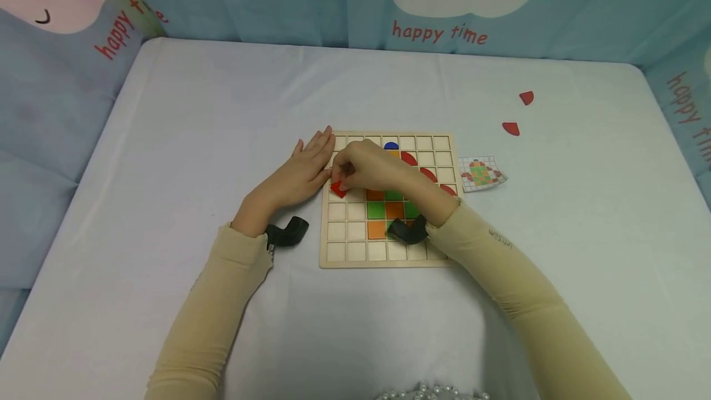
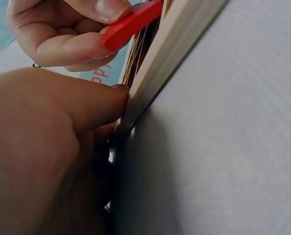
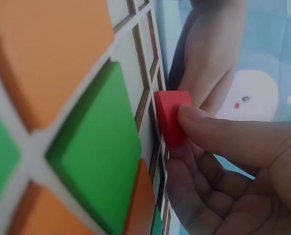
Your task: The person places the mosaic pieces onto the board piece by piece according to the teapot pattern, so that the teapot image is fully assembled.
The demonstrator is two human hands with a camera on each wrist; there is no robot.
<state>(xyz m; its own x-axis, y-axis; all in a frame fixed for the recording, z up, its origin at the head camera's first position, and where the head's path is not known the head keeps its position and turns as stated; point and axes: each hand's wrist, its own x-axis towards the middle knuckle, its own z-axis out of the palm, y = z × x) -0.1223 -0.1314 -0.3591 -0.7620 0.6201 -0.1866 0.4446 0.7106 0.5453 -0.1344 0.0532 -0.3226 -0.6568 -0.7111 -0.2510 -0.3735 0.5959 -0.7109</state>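
Note:
My right hand (image 1: 371, 166) reaches across the wooden grid board (image 1: 323, 258) and pinches a red tile (image 1: 338, 189) between thumb and fingers. In the right wrist view, the red tile (image 3: 170, 117) is held tilted at the grid, its lower side partly hidden by the fingers. My left hand (image 1: 300, 173) lies along the board's left edge with its fingers stretched out. Its thumb (image 2: 99, 103) touches the board's side in the left wrist view. Green tiles (image 1: 376, 209) and orange tiles (image 1: 376, 229) fill squares in the middle, partly covered by my right arm.
Red quarter-round tiles (image 1: 408, 158) and a blue half-round tile (image 1: 391, 145) sit in the grid. Right of the board lies a printed pattern card (image 1: 481, 173). Two loose red tiles, one nearer (image 1: 511, 129) and one farther (image 1: 526, 98), lie on the white table (image 1: 583, 215).

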